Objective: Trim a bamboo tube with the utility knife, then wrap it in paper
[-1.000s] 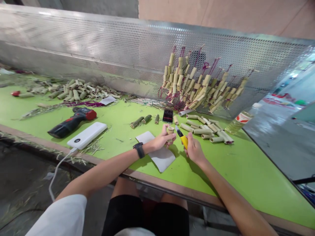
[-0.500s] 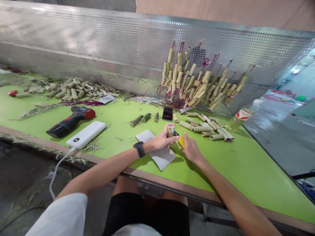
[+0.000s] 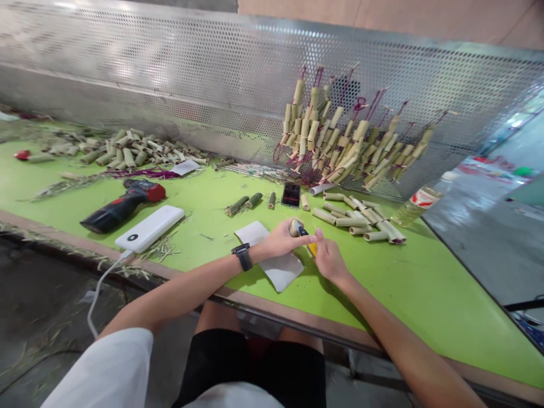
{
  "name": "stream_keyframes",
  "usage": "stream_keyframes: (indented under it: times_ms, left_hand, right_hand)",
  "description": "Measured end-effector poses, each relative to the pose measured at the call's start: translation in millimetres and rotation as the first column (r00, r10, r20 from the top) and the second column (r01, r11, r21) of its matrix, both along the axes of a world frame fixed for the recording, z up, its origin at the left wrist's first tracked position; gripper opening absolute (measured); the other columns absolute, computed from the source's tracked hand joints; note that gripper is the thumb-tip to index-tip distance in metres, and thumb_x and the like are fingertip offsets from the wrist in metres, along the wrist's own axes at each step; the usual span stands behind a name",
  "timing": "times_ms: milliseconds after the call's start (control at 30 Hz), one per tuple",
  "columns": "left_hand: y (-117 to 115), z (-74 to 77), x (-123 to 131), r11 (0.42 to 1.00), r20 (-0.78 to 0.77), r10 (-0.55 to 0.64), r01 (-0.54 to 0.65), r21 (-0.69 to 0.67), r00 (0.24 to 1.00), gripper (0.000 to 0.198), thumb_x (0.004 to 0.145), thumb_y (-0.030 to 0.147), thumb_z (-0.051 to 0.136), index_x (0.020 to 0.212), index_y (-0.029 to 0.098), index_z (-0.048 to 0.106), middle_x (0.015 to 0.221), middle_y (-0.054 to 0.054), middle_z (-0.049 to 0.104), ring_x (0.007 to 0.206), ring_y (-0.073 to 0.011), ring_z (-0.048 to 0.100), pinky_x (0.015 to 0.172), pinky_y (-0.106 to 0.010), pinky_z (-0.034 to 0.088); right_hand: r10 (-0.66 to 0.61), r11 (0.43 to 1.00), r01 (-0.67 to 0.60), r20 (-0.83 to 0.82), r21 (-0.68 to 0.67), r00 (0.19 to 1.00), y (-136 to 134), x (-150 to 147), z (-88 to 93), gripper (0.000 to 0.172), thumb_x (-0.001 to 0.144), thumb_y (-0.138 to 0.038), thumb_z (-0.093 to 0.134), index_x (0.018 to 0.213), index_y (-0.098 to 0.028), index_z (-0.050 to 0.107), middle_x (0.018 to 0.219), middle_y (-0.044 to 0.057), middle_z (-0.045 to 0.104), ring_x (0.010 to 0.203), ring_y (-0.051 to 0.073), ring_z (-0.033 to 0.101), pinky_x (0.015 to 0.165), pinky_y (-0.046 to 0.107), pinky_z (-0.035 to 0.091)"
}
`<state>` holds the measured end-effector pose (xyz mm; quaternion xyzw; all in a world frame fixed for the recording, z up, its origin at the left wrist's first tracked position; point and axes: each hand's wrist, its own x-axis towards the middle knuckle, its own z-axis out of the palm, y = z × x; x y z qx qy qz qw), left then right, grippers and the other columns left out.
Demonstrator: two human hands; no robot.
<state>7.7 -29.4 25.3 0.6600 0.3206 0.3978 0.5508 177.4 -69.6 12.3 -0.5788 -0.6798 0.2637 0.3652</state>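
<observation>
My left hand (image 3: 284,239) is closed around a short bamboo tube (image 3: 293,227), its thumb stretched towards the tool in my other hand. A yellow and black utility knife (image 3: 312,248) sits in the closed grip of my right hand (image 3: 330,258). Its pale blade lies against the end of the bamboo tube. Beneath both hands a sheet of light grey paper (image 3: 280,275) rests on the green tabletop. Part of the tube is covered by my left fingers.
A cordless drill (image 3: 123,207) and a white power bank (image 3: 151,228) lie left. Behind are loose bamboo pieces (image 3: 127,153), a small phone-like screen (image 3: 291,194) and strung bamboo tubes (image 3: 331,136). More tubes (image 3: 361,218) and a bottle (image 3: 423,198) stand right.
My right thumb has lifted slightly and the knife has turned a little in the grip. Both hands stay together over the paper; the view has shifted slightly.
</observation>
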Motion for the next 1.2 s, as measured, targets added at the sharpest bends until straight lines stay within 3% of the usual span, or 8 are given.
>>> stream_keyframes:
  times_ms: [133, 267, 533, 800, 1000, 1200]
  left_hand:
    - [3.3, -1.4, -2.5, 0.998, -0.013, -0.061, 0.061, -0.022, 0.998, 0.061, 0.065, 0.053, 0.091, 0.094, 0.019, 0.049, 0.066, 0.009, 0.047, 0.05, -0.0065, 0.046, 0.04, -0.02, 0.046]
    - [4.0, -4.0, -1.3, 0.998, 0.019, -0.065, 0.066, -0.015, 0.998, 0.062, 0.065, 0.052, 0.091, 0.096, 0.019, 0.048, 0.064, 0.011, 0.045, 0.048, -0.0058, 0.043, 0.039, -0.018, 0.041]
    - [-2.4, -5.2, 3.0, 0.992, 0.024, 0.062, -0.064, 0.106, 0.998, 0.053, 0.068, 0.048, 0.09, 0.086, 0.017, 0.051, 0.066, 0.008, 0.046, 0.052, -0.0048, 0.043, 0.044, -0.017, 0.037]
    - [-5.0, -7.2, 9.0, 0.993, 0.036, 0.106, -0.104, -0.053, 0.994, 0.059, 0.062, 0.048, 0.093, 0.088, 0.018, 0.05, 0.068, 0.008, 0.046, 0.054, -0.0068, 0.049, 0.043, -0.02, 0.052]
    - [-7.6, -1.5, 9.7, 0.98, 0.044, 0.2, -0.199, -0.017, 0.979, 0.052, 0.072, 0.052, 0.085, 0.08, 0.019, 0.045, 0.062, 0.009, 0.042, 0.049, -0.0065, 0.048, 0.039, -0.02, 0.05]
    - [-1.1, -3.4, 7.8, 0.978, 0.105, 0.154, -0.136, -0.157, 0.983, 0.064, 0.063, 0.049, 0.092, 0.088, 0.021, 0.041, 0.067, 0.01, 0.044, 0.05, -0.0054, 0.05, 0.042, -0.021, 0.054]
  right_hand:
    - [-0.02, 1.0, 0.02, -0.007, -0.009, 1.0, -0.7, -0.4, -0.5, 0.075, 0.096, -0.078, 0.015, 0.05, -0.025, 0.04, 0.042, -0.002, 0.039, 0.038, 0.012, 0.037, 0.043, 0.028, 0.023]
    - [-0.052, 0.999, 0.051, 0.04, 0.016, 0.998, -0.4, -0.2, 1.9, 0.076, 0.097, -0.076, 0.013, 0.049, -0.025, 0.041, 0.042, 0.001, 0.044, 0.04, 0.014, 0.043, 0.044, 0.029, 0.026]
    - [-0.192, 0.972, 0.153, 0.23, 0.179, 0.954, -0.6, 3.7, 2.0, 0.076, 0.098, -0.072, 0.006, 0.049, -0.026, 0.041, 0.04, 0.004, 0.045, 0.036, 0.014, 0.041, 0.041, 0.028, 0.022]
    - [-0.262, 0.948, 0.191, 0.284, 0.255, 0.922, -0.5, 2.4, 4.2, 0.076, 0.1, -0.07, 0.006, 0.048, -0.026, 0.039, 0.039, 0.006, 0.047, 0.033, 0.012, 0.037, 0.038, 0.028, 0.017]
    - [-0.281, 0.953, 0.251, 0.186, 0.17, 0.941, 2.1, 0.7, 6.1, 0.078, 0.097, -0.074, 0.002, 0.047, -0.026, 0.038, 0.039, 0.004, 0.044, 0.033, 0.013, 0.037, 0.038, 0.028, 0.021]
    - [-0.27, 0.957, 0.251, 0.127, 0.149, 0.954, 8.7, 7.4, 2.6, 0.078, 0.097, -0.076, 0.008, 0.046, -0.026, 0.041, 0.042, 0.006, 0.049, 0.039, 0.016, 0.047, 0.042, 0.029, 0.026]
